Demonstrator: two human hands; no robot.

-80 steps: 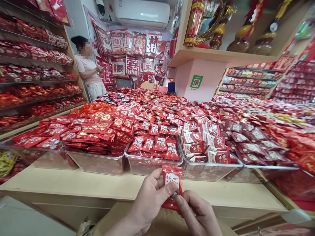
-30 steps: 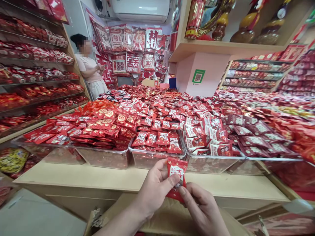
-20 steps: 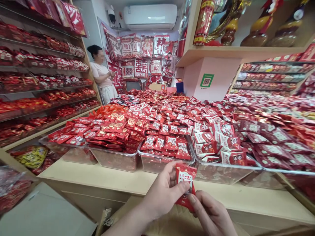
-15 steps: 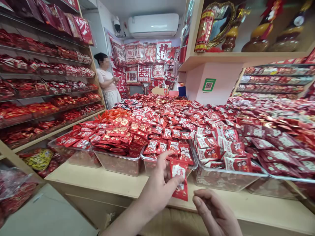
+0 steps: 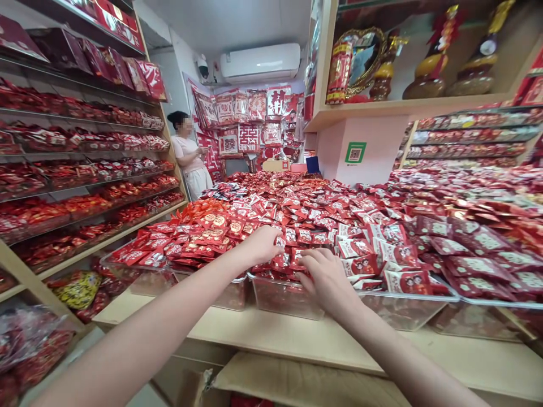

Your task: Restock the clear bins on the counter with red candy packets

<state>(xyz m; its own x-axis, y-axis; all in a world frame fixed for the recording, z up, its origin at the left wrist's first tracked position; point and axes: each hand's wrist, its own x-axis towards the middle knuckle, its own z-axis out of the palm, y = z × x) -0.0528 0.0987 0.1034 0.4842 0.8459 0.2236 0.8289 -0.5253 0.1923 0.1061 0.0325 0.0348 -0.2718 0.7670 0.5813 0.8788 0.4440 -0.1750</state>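
Note:
My left hand reaches over the middle clear plastic bin, fingers curled down against the small red sachets there. Its fingertips are partly hidden, and whatever they pinch I cannot make out. My right hand is at the same bin's right side, palm down. Its fingers are bent but apart, with the tips touching the red sachets near the front rim. Nothing shows gripped in that hand. Beside it on the right, red-and-white packets with printed figures fill another bin.
Heaped bins of red packets run along the wooden counter. Shelves of packets line the left wall. A wooden cabinet juts out at upper right. A person stands at the back left. An opened cardboard box lies below the counter.
My left hand has moved forward and up to the bin; the red packet it held is no longer plainly seen. My right hand has moved up and left onto the sachets.

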